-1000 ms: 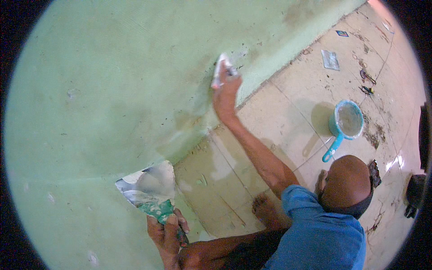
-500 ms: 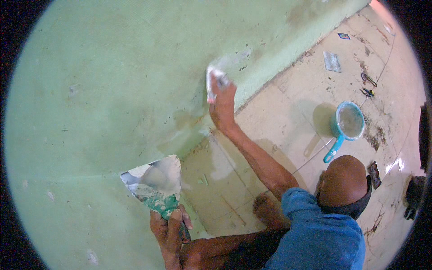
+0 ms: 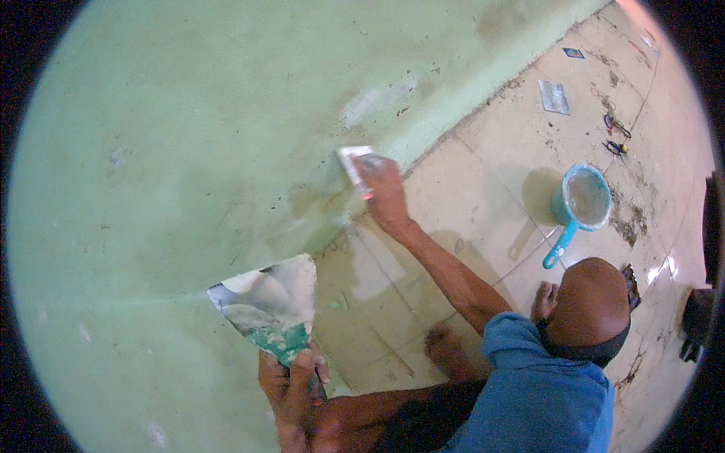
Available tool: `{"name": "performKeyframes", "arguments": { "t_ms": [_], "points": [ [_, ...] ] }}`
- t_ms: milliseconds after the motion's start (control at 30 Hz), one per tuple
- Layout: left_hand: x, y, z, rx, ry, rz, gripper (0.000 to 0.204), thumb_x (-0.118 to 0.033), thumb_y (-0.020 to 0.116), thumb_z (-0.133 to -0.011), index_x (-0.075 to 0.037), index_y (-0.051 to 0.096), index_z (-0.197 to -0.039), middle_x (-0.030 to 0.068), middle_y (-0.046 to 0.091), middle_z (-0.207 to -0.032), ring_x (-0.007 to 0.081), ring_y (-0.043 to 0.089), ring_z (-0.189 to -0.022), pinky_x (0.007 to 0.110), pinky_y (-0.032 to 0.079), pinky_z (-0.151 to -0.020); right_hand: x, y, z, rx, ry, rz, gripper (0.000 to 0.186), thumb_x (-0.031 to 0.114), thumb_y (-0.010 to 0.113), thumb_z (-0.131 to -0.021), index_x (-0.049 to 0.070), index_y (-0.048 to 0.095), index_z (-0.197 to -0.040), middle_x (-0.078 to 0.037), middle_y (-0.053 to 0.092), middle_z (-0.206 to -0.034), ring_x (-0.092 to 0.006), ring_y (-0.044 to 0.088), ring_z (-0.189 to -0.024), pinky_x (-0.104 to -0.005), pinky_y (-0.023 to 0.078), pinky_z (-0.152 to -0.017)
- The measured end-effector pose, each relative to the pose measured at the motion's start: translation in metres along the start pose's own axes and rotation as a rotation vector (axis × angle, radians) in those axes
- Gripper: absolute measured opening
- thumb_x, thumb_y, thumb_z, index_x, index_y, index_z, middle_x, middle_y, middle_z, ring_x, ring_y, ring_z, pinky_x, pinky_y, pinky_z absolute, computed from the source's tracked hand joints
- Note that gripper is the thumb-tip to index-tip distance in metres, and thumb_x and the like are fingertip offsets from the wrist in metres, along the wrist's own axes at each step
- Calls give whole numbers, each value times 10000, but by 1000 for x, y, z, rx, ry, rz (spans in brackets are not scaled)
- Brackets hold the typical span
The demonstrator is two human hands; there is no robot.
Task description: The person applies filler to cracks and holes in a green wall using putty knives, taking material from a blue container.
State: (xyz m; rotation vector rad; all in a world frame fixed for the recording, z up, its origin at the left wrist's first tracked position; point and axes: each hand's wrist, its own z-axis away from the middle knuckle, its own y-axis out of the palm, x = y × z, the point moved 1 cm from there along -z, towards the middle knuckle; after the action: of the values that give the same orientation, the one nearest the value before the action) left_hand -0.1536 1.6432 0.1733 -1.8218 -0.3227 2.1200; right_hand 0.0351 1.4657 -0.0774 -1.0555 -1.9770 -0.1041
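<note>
My right hand [image 3: 384, 192] is stretched out to the foot of a green wall [image 3: 189, 136] and presses a small flat scraper [image 3: 353, 162] against it, just below a pale filler patch [image 3: 377, 98]. My left hand [image 3: 291, 377] is at the lower edge, gripping the green handle of a wide trowel [image 3: 268, 298] smeared with pale filler, held up close to the wall. Both arms lead back to a crouching body in a blue shirt [image 3: 536, 392] at the lower right.
A teal dipper [image 3: 581, 200] holding pale mix stands on the tiled floor [image 3: 483, 174] to the right. Farther off lie a flat grey tile piece [image 3: 553, 97] and small hand tools [image 3: 615, 136]. A bare foot [image 3: 445, 347] rests by the wall.
My right hand has slid the scraper down the wall toward the floor, leaving a pale patch above it. The trowel in my left hand has shifted slightly right.
</note>
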Motion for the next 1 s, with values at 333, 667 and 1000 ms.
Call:
{"name": "performKeyframes", "arguments": {
  "t_ms": [333, 667, 1000],
  "points": [
    [-8, 12, -1, 39, -14, 79, 283, -101, 586, -852, 4, 458, -1081, 104, 560, -743, 132, 506, -519, 244, 419, -447, -27, 45, -6, -152, 334, 135, 670, -10, 511, -807, 59, 310, -1442, -272, 392, -1281, -414, 403, -1129, -449, 317, -1016],
    [-3, 4, 2, 25, -49, 54, 273, -127, 608, -850, 1, 468, -1047, 100, 558, -736, 135, 507, -522, 245, 421, -448, -66, -13, -55, -320, 620, -202, 631, -36, 456, -793, 13, 346, -1412, -260, 431, -1231, -394, 440, -1088, -435, 355, -982],
    [-3, 11, 5, 15, -13, 13, 311, -169, 605, -837, -14, 446, -1054, 112, 555, -705, 155, 502, -485, 265, 417, -420, -60, -17, -29, -227, 432, -43, 676, -77, 510, -758, 146, 429, -1391, -229, 498, -1198, -391, 454, -1065, -435, 406, -917]
  ]
}}
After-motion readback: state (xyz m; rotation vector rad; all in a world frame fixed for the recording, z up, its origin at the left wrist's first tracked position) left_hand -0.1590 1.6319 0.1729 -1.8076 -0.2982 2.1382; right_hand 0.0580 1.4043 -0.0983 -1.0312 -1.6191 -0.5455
